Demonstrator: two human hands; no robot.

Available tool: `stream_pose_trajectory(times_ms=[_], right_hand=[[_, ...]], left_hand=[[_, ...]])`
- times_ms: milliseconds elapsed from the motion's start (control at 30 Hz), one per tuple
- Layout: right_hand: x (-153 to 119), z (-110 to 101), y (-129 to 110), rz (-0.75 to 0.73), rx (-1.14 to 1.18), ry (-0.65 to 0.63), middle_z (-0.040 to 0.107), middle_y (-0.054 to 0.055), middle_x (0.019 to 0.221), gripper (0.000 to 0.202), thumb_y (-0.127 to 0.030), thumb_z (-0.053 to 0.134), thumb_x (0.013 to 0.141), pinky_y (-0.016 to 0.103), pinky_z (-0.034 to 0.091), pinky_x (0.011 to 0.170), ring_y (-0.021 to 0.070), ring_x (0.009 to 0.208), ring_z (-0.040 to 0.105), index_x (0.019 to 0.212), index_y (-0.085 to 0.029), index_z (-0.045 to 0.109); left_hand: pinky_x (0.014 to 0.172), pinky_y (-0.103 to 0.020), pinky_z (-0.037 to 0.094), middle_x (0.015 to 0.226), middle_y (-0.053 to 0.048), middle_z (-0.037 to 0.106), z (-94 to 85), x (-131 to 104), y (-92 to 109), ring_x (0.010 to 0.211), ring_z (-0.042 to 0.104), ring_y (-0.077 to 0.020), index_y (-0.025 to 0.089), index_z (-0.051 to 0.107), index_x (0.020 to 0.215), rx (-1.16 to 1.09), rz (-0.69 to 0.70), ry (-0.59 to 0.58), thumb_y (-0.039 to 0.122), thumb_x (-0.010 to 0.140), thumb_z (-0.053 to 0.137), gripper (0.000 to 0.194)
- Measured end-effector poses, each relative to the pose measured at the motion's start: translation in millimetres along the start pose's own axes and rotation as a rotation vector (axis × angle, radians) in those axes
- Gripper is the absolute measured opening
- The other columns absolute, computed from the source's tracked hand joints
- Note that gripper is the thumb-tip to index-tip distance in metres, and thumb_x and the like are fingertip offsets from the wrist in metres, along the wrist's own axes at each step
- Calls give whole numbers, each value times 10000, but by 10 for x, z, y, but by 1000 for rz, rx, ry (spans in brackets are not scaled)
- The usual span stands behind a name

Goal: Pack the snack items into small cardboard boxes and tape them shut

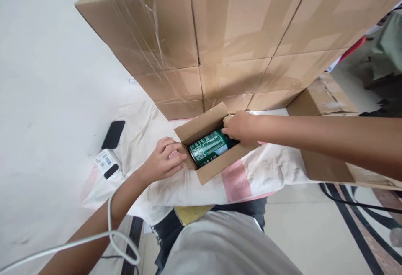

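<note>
A small open cardboard box (pixel 216 170) lies slantwise on the white cloth, its long flaps spread. Inside it rests a green printed can (pixel 207 147) on its side; its right end is hidden by my right hand (pixel 241 127). That hand is closed over the box's right end, fingertips beside the can and against a bent piece of cardboard (pixel 226 120). At the opposite end, my left hand (pixel 168 160) has its fingers curled at the short end flap (pixel 187 158), the thumb tucked among them.
Taped cartons (pixel 232 24) are stacked high just behind the box. Another carton (pixel 326 141) stands to the right, under my forearm. On the left lie a black phone-like object (pixel 113 134) and a white device (pixel 108 163). A white cable (pixel 109 220) loops across my left forearm.
</note>
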State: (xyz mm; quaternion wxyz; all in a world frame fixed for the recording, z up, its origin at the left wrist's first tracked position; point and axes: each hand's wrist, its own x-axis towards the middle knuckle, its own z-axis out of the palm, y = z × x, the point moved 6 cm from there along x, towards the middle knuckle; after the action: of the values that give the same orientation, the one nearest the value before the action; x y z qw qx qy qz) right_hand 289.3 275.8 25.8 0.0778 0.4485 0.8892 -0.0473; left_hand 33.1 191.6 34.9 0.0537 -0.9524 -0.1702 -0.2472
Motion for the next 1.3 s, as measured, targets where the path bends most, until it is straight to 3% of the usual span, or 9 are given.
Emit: stream_pose_trajectory(times_ms=[100,267,433,600,767,900,1067,1167,1300], right_hand=[[-273,-138,94,-166,155,-205,683,7,774,225,-149,767,684,303,446,640,163,624,602,878,-259,736],[-933,-146,59,-206,637,-78,688,44,1097,546,-193,523,932,275,518,735,171,848,656,1457,-337,571],[-1293,343,-138,-7,714,258,385,94,1481,832,-320,706,863,399,534,976,284,1290,505,1603,-432,342],[-1102,871,-137,573,1175,624,383,114,1400,994,-497,736,828,483,523,1033,261,1163,533,1650,-373,190],[-970,987,-70,587,1351,711,525,93,1361,808,-493,712,826,462,493,1054,261,1177,562,1559,-326,417],[-1271,1009,685,894,1174,813,620,103,1293,383,-440,571,916,387,467,1041,242,1146,585,1200,-220,702],[-1318,1253,1407,1154,1262,514,667,76,776,316,-341,529,928,275,496,693,173,718,615,798,-132,726],[-1219,1344,1506,1196,1373,357,511,5,499,281,-317,595,900,244,362,464,114,432,442,738,-116,706],[-1134,1373,1514,1226,1470,240,446,-26,422,213,-261,740,820,223,272,377,84,346,360,683,-119,661]], left_hand=[[1042,-520,479,1330,-172,488,99,48,-116,1271,483,-317,243,438,1436,-7,-303,142,308,909,718,600],[1085,-540,482,1587,-230,292,410,121,-262,1442,395,-346,258,48,1626,-346,-609,160,453,916,702,985],[1085,-449,489,1251,-96,672,364,108,-286,1215,620,-227,285,315,1587,-468,-455,83,330,1020,559,620],[1239,-523,315,1331,-95,699,235,195,-113,1291,622,-243,268,415,1561,-523,-312,-131,562,1075,228,598],[1219,-674,258,1579,-93,507,406,406,342,1480,388,-448,237,495,1532,-117,-311,-357,618,966,547,684],[1212,-710,242,1642,-54,409,592,346,521,1572,122,-472,197,418,1580,30,-298,-373,370,1009,543,609],[1222,-691,254,1627,-50,431,604,234,442,1594,48,-417,220,384,1595,42,-201,-355,317,1015,531,606],[1217,-695,262,1631,-51,425,583,238,421,1593,38,-420,213,386,1593,48,-181,-357,318,1013,538,609],[1212,-702,260,1638,-57,412,592,244,429,1591,51,-429,205,370,1599,49,-175,-361,303,1005,548,628]])
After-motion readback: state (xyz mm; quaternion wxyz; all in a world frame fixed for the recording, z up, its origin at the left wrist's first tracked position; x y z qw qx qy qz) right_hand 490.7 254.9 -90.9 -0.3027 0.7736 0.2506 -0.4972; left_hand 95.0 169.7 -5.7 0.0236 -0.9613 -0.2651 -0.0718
